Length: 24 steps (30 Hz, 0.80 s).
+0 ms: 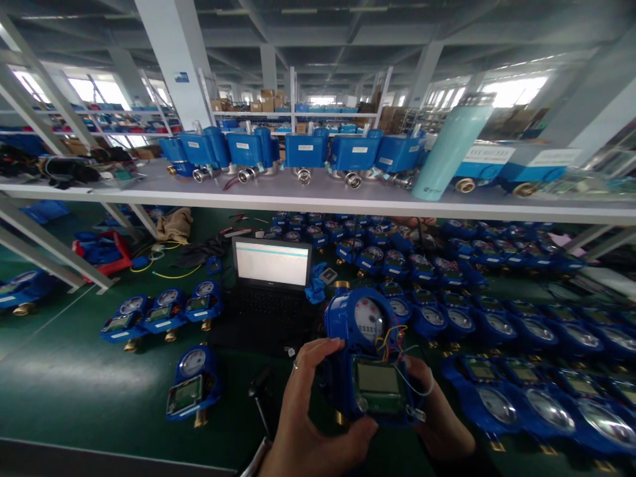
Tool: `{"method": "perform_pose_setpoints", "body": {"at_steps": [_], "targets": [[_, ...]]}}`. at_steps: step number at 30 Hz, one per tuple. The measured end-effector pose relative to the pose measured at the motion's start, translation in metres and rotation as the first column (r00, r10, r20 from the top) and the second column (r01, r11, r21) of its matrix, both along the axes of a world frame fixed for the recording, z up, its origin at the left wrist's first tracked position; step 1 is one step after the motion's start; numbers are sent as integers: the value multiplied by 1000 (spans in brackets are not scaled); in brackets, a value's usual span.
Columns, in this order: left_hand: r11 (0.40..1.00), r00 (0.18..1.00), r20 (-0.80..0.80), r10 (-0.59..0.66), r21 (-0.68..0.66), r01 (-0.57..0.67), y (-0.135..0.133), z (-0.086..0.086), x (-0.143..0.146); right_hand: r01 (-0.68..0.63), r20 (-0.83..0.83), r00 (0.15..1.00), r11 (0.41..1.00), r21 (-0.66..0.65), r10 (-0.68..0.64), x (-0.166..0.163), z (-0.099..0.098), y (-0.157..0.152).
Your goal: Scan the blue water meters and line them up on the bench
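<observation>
Both my hands grip one blue plastic water meter with a round dial and a green display board, lifted above the green bench mat. My left hand wraps its left flank, thumb beneath the display; my right hand closes round its right side. Coloured wires show loose at the open housing, so assembly appears unfinished. Rows of similar blue meters lie right; an open black laptop stands just beyond.
</observation>
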<state>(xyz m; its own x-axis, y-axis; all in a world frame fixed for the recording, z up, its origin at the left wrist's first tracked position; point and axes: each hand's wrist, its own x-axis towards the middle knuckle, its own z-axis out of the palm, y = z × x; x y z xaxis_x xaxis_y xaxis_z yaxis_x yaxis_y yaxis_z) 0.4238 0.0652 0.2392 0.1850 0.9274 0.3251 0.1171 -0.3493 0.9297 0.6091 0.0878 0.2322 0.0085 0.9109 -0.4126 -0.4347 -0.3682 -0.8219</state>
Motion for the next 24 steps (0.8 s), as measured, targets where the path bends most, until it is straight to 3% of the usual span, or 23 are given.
{"method": "perform_pose_setpoints", "body": {"at_steps": [9, 17, 24], "targets": [[1000, 999, 46, -15, -14, 15, -2, -2, 1, -35, 2, 999, 999, 39, 34, 1, 15, -4], [999, 999, 50, 12, 34, -14, -3, 0, 3, 22, -27, 999, 1000, 15, -22, 3, 6, -4], [999, 996, 80, 44, -3, -43, -4, -8, 1, -34, -12, 999, 997, 62, 35, 3, 7, -5]]}}
